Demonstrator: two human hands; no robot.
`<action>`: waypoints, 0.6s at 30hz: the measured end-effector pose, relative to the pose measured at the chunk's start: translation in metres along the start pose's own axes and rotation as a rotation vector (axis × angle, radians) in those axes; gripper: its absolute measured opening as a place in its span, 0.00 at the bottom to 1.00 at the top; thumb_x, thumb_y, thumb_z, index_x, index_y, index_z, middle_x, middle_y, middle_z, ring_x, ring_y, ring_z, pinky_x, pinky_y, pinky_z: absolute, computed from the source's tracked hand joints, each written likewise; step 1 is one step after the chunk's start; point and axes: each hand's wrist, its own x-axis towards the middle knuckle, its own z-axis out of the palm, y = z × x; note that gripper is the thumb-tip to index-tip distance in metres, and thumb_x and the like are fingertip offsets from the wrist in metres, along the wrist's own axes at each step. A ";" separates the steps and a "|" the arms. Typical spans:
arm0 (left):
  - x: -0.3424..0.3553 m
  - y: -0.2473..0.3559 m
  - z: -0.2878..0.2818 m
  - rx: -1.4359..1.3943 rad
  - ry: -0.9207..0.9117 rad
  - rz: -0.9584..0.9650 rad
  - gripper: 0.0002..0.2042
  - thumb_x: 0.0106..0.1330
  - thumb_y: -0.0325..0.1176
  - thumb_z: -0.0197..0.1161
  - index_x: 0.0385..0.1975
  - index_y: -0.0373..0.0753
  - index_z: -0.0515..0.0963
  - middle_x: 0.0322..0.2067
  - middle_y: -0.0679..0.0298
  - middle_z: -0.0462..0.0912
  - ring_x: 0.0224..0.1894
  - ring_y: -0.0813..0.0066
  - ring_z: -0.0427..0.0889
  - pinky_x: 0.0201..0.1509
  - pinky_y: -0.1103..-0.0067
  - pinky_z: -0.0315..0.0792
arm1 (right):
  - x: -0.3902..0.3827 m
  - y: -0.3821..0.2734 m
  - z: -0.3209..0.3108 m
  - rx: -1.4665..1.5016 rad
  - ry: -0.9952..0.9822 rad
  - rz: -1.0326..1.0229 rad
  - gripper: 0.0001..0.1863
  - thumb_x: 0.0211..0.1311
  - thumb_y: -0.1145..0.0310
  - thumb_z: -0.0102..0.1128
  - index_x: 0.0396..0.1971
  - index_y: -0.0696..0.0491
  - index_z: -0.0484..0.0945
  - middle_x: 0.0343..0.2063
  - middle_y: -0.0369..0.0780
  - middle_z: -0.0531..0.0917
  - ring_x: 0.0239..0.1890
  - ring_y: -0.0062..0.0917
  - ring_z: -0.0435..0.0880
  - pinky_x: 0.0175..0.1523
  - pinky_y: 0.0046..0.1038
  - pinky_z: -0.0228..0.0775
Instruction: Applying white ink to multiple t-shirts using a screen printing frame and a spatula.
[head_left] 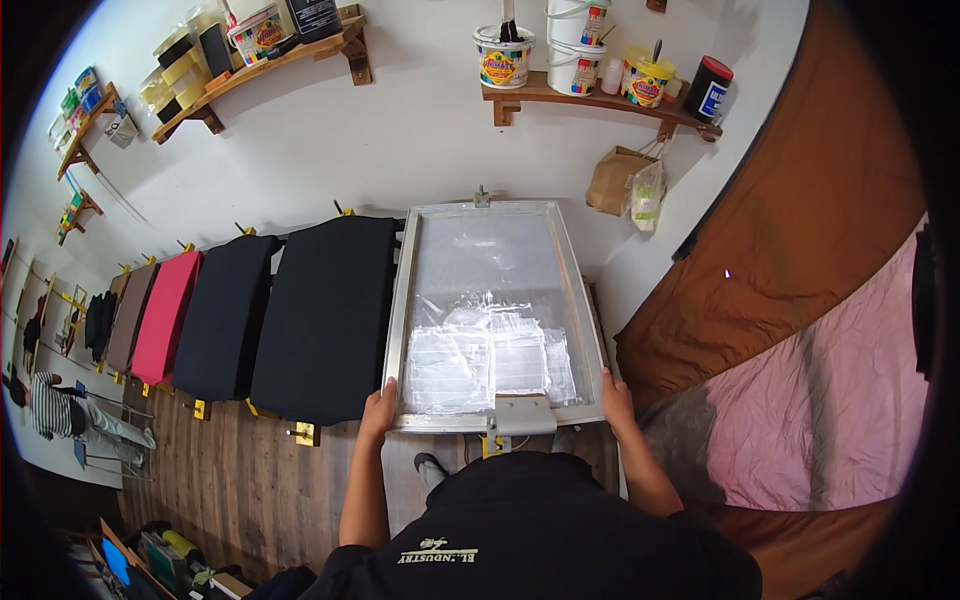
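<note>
Head view — we see the left hand (379,408) closed on the near left corner of the metal-framed screen (494,215), the right hand (617,397) closed on the near right corner. The screen lies flat beside a black board (325,315); shelves (590,98) above.

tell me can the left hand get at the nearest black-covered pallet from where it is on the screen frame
Probably yes: the left hand grips the screen frame at its near left corner, right beside the black-covered pallet, with nothing between them.
</note>
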 end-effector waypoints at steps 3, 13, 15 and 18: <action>0.000 0.001 -0.002 0.013 -0.064 -0.066 0.35 0.74 0.59 0.52 0.43 0.22 0.80 0.36 0.60 0.82 0.41 0.76 0.75 0.49 0.77 0.70 | 0.002 0.005 0.002 -0.023 0.008 -0.015 0.38 0.73 0.40 0.43 0.35 0.67 0.80 0.29 0.59 0.82 0.41 0.47 0.86 0.48 0.40 0.72; -0.001 -0.015 0.004 0.022 -0.042 0.067 0.35 0.76 0.61 0.48 0.39 0.25 0.81 0.31 0.59 0.82 0.37 0.75 0.76 0.44 0.74 0.73 | -0.011 0.002 -0.004 -0.090 0.085 -0.061 0.28 0.72 0.48 0.51 0.35 0.63 0.82 0.27 0.54 0.83 0.35 0.41 0.87 0.42 0.38 0.73; -0.001 -0.018 0.003 -0.069 -0.070 0.038 0.33 0.76 0.59 0.48 0.38 0.27 0.81 0.29 0.64 0.80 0.35 0.77 0.73 0.42 0.76 0.71 | -0.018 -0.004 -0.002 -0.072 0.110 -0.101 0.28 0.72 0.48 0.52 0.34 0.63 0.81 0.27 0.56 0.83 0.35 0.44 0.87 0.41 0.38 0.73; 0.002 -0.020 0.000 -0.121 -0.086 0.030 0.33 0.77 0.59 0.48 0.39 0.27 0.81 0.31 0.65 0.80 0.35 0.78 0.72 0.43 0.76 0.70 | -0.026 -0.012 -0.004 -0.098 0.128 -0.137 0.28 0.72 0.48 0.53 0.32 0.63 0.81 0.27 0.57 0.81 0.36 0.49 0.86 0.40 0.40 0.72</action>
